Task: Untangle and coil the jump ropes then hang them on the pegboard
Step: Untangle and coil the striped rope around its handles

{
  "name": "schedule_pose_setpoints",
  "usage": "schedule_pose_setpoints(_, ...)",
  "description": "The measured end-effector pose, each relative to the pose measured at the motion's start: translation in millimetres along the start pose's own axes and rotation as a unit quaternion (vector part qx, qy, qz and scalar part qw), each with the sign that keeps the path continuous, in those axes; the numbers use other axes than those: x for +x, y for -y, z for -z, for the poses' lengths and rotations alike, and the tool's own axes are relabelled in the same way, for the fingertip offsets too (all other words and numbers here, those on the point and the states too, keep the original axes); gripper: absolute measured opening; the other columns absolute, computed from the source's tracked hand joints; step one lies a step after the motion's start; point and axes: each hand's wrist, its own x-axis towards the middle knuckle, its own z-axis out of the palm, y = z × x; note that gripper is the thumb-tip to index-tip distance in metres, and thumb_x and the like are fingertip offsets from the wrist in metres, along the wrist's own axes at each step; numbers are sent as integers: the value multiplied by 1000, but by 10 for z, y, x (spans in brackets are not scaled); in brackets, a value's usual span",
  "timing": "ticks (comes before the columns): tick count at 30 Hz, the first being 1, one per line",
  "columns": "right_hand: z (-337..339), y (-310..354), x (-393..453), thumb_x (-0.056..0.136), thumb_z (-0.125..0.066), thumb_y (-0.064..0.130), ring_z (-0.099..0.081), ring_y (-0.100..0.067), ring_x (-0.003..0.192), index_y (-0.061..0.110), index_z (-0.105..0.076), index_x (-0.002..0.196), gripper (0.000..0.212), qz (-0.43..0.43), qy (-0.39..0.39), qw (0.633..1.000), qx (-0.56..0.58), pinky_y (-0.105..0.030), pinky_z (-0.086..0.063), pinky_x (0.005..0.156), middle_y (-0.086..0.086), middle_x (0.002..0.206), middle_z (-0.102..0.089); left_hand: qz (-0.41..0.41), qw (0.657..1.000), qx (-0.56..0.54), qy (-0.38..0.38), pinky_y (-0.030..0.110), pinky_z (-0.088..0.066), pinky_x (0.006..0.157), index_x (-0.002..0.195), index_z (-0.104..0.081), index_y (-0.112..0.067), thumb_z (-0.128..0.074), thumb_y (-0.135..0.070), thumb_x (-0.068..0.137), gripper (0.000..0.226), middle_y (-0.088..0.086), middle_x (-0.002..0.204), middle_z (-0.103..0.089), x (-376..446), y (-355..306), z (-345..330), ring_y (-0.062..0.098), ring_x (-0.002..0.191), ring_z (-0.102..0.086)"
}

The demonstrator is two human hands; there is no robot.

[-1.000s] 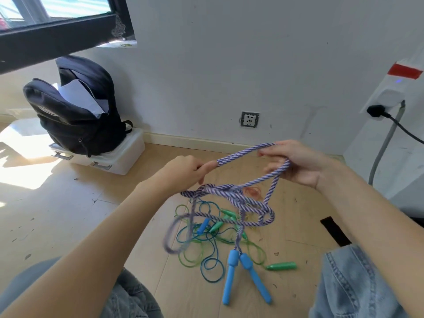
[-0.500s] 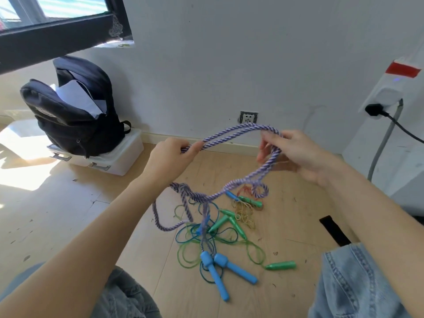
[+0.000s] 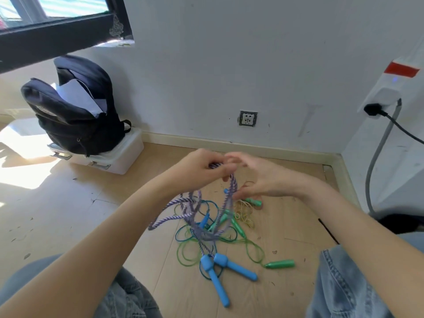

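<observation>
Jump ropes: a purple-and-white braided rope [image 3: 231, 191] hung in loose loops from the two hands above the floor, its two blue handles [image 3: 226, 271] lying on the boards below; a tangle of thin green and blue cords [image 3: 195, 244] with green handles [image 3: 280, 264] lay on the floor under and behind it.
Far left: a dark backpack [image 3: 75, 111] sat open on a white storage box [image 3: 119, 154] against the wall, well apart from the ropes.
Left hand: the left hand [image 3: 199, 171] had its fingers curled round the top of the braided rope, pinching the gathered strands.
Right hand: the right hand [image 3: 259, 177] met the left at the top of the loops; its fingers looked spread and fairly straight, the lower ones touching the hanging strand — motion blur left the fingertips unclear.
Handling: the braided rope looked soft, limp and light, so it would sag and twist unless its loops were held together; the handles, rigid, would swing as weights at the ends. The thin cords looked springier and slicker — likelier to snag.
Where to grip: best at the gathered top of the loops, or at the handles.
Right side: a wall socket [image 3: 247, 118] sat above the skirting, and a black plug [image 3: 372, 109] with its cable at the far right.
Pegboard: not in view.
</observation>
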Motion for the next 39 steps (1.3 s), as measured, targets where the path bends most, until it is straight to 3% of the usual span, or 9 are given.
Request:
schedule_pose_setpoints(3, -69, 87, 20, 90, -57, 14, -63, -6, 66, 19, -61, 86, 7, 39, 9, 987, 158, -15, -47, 59, 6, 68, -64, 21, 998, -66, 12, 19, -30, 45, 76, -62, -8, -56, -34, 90, 30, -9, 48, -39, 11, 14, -33, 6, 44, -34)
schedule_pose_setpoints(5, -1, 50, 55, 95, -47, 10, -46, -8, 43, 17, -58, 71, 27, 4, -108, 975, 193, -19, -41, 44, 4, 51, -46, 52, 999, -4, 13, 24, -32, 51, 79, -58, -6, -54, -34, 91, 31, -7, 55, -42, 19, 126, -21, 11, 53, -40)
schedule_pose_setpoints(12, 156, -115, 138, 95, -39, 9, -34, -15, 48, 20, -51, 65, 35, -101, -350, 918, 156, -30, -31, 55, 2, 52, -37, 188, 941, 261, 105, 27, -42, 61, 90, -61, -11, -44, -30, 96, 26, 8, 85, -63, -12, 334, -34, 23, 74, -59)
schedule_pose_setpoints(16, 167, -93, 41, 91, -55, 11, -55, -12, 71, 19, -57, 84, 10, -87, -147, 979, 109, -21, -48, 66, 2, 77, -56, 132, 976, 112, -135, 22, -35, 49, 67, -55, -23, -47, -11, 89, 26, -4, 58, -51, 9, 251, 215, 11, 52, -47)
schedule_pose_setpoints(21, -59, 41, 87, 82, -68, 14, -64, -3, 77, 19, -59, 100, 21, 14, 27, 978, 208, -12, -46, 66, 7, 86, -69, 44, 998, 5, 47, 13, -32, 47, 85, -57, -23, -61, -23, 86, 4, -13, 55, -51, -38, 32, 7, -2, 46, -41)
schedule_pose_setpoints(30, 280, -163, 132, 93, -51, 18, -39, -13, 55, 3, -63, 96, 19, -97, -360, 920, 123, -27, -29, 56, 0, 63, -45, 220, 921, 290, 134, 34, -48, 74, 100, -58, -6, -37, -24, 98, 28, 13, 94, -64, -55, 392, -37, 29, 86, -62)
schedule_pose_setpoints(33, 166, -164, 106, 87, -62, 22, -59, -19, 90, 7, -54, 118, 35, -102, -217, 971, 18, -26, -42, 75, -6, 98, -61, 215, 969, 116, 46, 24, -45, 53, 86, -61, -12, -38, -19, 98, 28, 2, 68, -61, -29, 318, 67, 15, 54, -53)
schedule_pose_setpoints(36, -46, 16, 88, 71, -78, 28, -37, -15, 129, 16, -29, 142, 87, -24, -130, 990, -46, -26, -28, 105, -1, 142, -40, 110, 992, -50, 46, 15, -34, 45, 71, -58, -21, -42, -14, 95, 30, -9, 53, -47, -9, 17, 33, 2, 41, -40)
schedule_pose_setpoints(39, -101, 86, 105, 80, -70, 19, -56, -3, 99, 22, -53, 119, 42, 49, -59, 997, 5, -16, -43, 84, 5, 110, -62, 46, 995, -64, 58, 12, -32, 46, 73, -60, -17, -47, -6, 89, 24, -12, 49, -47, -32, -91, -21, -1, 41, -39)
